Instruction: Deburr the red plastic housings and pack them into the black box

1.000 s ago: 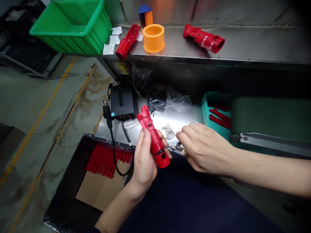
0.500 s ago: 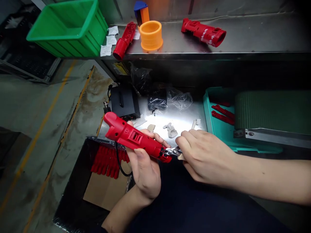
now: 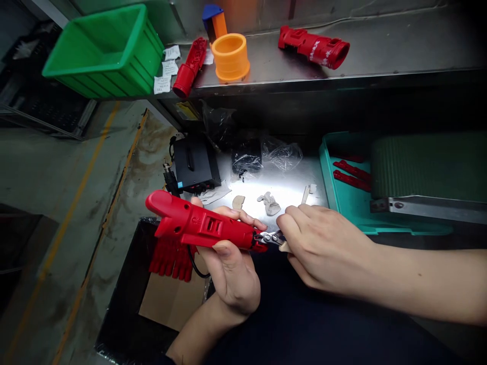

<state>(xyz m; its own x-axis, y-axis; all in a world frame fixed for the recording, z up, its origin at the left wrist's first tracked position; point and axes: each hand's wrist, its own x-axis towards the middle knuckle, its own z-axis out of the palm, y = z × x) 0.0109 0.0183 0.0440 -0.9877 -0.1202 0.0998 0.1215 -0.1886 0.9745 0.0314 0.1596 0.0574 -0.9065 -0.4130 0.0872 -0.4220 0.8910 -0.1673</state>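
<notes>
A red plastic tool housing (image 3: 198,223) lies across my left hand (image 3: 234,274), with the thumb on its near side and the fingers behind it. My right hand (image 3: 319,246) is closed around a pair of small cutting pliers (image 3: 271,237), whose handles are mostly hidden in the fist. The pliers' metal jaws reach the dark opening at the housing's right end; what they grip there is too small to make out. A small beige piece shows under my right fingers.
Below left stands a black bin (image 3: 122,304) with several red parts and cardboard. A green bin (image 3: 91,76), an orange ring (image 3: 231,63) and red housings (image 3: 314,48) sit on the metal shelf. A black box (image 3: 196,162) and a teal tray (image 3: 331,177) flank the lit bench.
The left end of the housing has swung down and leftward, so it lies more level. The pliers stay at its right end. The view has shifted slightly.
</notes>
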